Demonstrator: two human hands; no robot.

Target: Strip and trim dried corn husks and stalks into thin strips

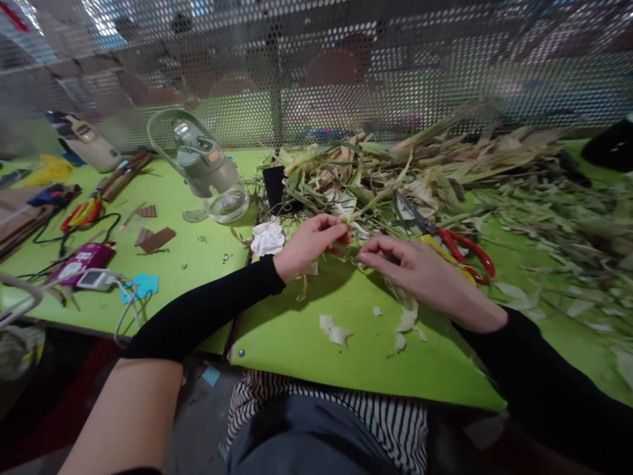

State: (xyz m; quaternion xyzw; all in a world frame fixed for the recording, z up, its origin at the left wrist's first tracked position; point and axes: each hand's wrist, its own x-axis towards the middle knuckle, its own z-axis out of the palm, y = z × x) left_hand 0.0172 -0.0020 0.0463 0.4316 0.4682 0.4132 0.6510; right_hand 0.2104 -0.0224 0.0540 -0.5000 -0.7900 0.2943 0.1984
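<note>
Thumb and fingers of my left hand (316,243) are pinched together over the front edge of a dried leaf and husk heap (376,178). What they hold is too small to make out. My right hand (408,267) is a short gap to the right, its fingers curled in with thumb and fingertips close together. Anything between them is hidden. Red-handled scissors (462,247) lie just beyond my right hand, beside a yellow handle partly covered by it. Pale husk scraps (339,335) are scattered on the green table (297,330) below my hands. Left of my left hand sits a crumpled white tissue (268,237).
A green-lidded clear bottle (205,165) stands at the back left, near a black container (273,188). Further left are a beige bottle (89,142), a magenta box (84,262) and a white cabled device (96,279). Perforated metal mesh (222,92) closes off the back.
</note>
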